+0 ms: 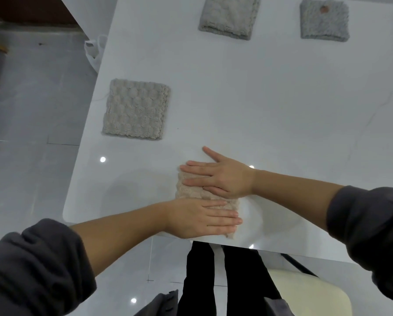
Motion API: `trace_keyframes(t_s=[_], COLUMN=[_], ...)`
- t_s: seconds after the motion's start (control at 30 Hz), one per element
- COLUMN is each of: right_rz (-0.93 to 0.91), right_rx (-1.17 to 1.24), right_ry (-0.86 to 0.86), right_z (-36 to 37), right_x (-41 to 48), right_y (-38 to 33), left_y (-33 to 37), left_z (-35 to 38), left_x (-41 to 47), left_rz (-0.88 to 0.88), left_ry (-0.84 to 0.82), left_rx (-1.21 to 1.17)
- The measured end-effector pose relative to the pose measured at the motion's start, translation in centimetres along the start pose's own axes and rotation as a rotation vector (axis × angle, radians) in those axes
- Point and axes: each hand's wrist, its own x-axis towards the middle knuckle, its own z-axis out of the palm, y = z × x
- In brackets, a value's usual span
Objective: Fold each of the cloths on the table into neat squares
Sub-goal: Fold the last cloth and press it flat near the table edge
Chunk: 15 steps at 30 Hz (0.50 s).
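Cloth (192,192) at 6 o'clock, table (270,106) near edge | my left hand (202,218) and right hand (222,179) lie flat on it, palms open, gripping nothing | step: smoothing the finished fold | next: lift off without dragging it.

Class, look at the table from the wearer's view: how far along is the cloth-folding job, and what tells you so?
Done: three folded squares lie on the white table, a beige cloth, a grey cloth and a darker grey cloth. In hand: the left hand and right hand press flat on a pinkish cloth. Left: a sliver at the right edge, state unclear.
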Motion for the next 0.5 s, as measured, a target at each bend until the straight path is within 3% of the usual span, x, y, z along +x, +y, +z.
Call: trace_keyframes(t_s=[0.13, 0.23, 0.37, 0.5], right_rz=[0.012, 0.244, 0.623, 0.759], right_rx=[-0.014, 0.011, 0.062, -0.029], right_ry=[-0.011, 0.097, 0.275, 0.316], right_z=[-0.3, -0.9, -0.3, 2.6], right_x=[-0.1, -1.5, -4.9, -4.1], right_y=[-0.1, -1.1, -5.1, -9.1], left_y=[0.0, 0.9, 2.3, 3.5], left_z=[-0.4, -1.5, -2.4, -1.7], left_x=[0.0, -0.9, -3.3, -1.4], left_rz=[-0.029, -0.142, -0.562, -0.973], left_ry=[-0.006, 0.047, 0.287, 0.251], left_rx=[-0.001, -0.068, -0.040, -0.050])
